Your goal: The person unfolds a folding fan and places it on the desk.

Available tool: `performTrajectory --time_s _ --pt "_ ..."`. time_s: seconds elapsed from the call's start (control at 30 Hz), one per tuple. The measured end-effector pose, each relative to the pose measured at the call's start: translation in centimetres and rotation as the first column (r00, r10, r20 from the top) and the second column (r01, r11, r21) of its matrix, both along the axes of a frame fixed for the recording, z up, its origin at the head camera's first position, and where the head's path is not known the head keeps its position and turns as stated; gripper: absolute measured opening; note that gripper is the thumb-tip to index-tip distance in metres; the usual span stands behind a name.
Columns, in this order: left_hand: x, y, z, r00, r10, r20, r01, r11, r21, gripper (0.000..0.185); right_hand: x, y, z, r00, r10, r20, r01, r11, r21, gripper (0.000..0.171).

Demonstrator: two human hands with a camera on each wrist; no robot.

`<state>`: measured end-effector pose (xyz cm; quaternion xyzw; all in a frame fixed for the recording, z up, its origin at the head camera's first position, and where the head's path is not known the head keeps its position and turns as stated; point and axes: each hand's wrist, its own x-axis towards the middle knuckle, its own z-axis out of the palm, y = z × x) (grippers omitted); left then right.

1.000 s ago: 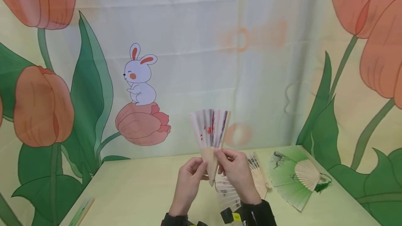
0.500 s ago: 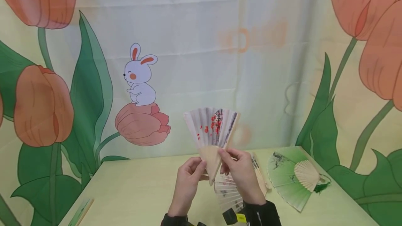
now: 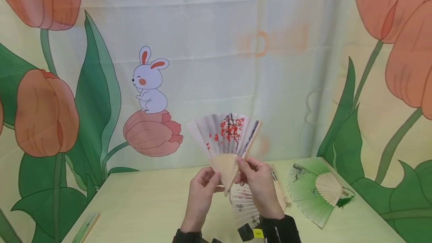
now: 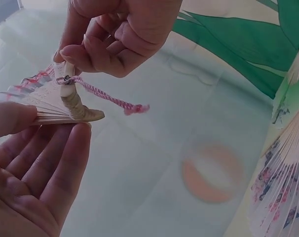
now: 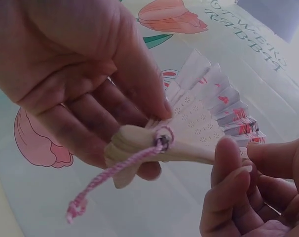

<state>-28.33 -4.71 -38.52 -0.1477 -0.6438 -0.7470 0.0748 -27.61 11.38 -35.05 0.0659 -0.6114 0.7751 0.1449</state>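
Observation:
A white folding fan [image 3: 231,130] with red blossoms is held upright, partly spread, over the table. My left hand [image 3: 201,194] pinches one side of its pale wooden ribs low down, thumb in front. On the opposite side my right hand [image 3: 259,186] pinches the outer rib between thumb and fingers. A pink cord [image 4: 107,96] hangs from the pivot in the left wrist view; the right wrist view shows that cord [image 5: 115,170] and the pierced ribs [image 5: 191,118] too. Behind my right hand lies an open pale fan [image 3: 243,209] with floral print, partly hidden.
An open green fan [image 3: 300,186] with a dark green tassel [image 3: 345,200] lies on the right of the table [image 3: 152,201]. A folded green fan [image 3: 86,228] is near the left edge. A printed cloth backdrop [image 3: 209,78] stands behind.
The blossom fan has spread from a narrow wedge to a wider one, showing more red flowers. My right hand has shifted slightly right; the left hand has stayed nearly in place.

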Motion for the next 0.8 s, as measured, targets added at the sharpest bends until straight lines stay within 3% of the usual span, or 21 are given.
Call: performTrajectory --time_s 0.23,0.8 --pt "0.1 -0.03 0.13 1.0 0.011 0.008 -0.011 0.999 0.047 0.034 -0.1 0.2 0.21 1.0 -0.009 0.003 0.009 1.0 0.005 0.026" --pt "-0.08 -0.43 0.01 0.999 0.036 0.001 -0.036 0.998 0.046 0.038 -0.31 -0.39 -0.11 0.998 -0.058 -0.026 0.057 0.997 -0.051 0.029"
